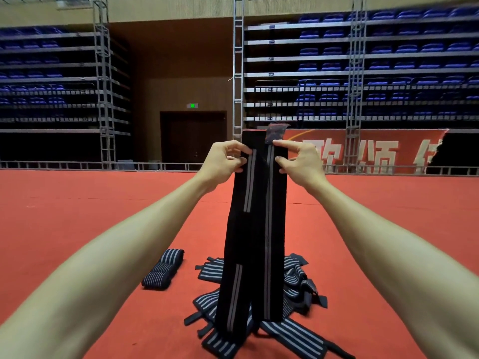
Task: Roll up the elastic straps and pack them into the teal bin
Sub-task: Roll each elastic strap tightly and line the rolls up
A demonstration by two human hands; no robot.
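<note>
I hold a long black elastic strap [261,203] with grey stripes up in front of me, folded so two lengths hang side by side down to the floor. My left hand [223,161] pinches the left length near its top. My right hand [298,161] pinches the right length at the same height. A small tab sticks up above my right fingers. Below, a loose pile of striped straps [298,286] lies on the red carpet. Three rolled straps [163,270] sit in a row to the left of the pile. No teal bin is in view.
Red carpet floor [77,216] stretches all around me. A low metal railing [77,165] borders it at the back. Behind stand metal truss columns [105,99], a red banner [363,151], a dark doorway [193,138] and tiers of blue seats.
</note>
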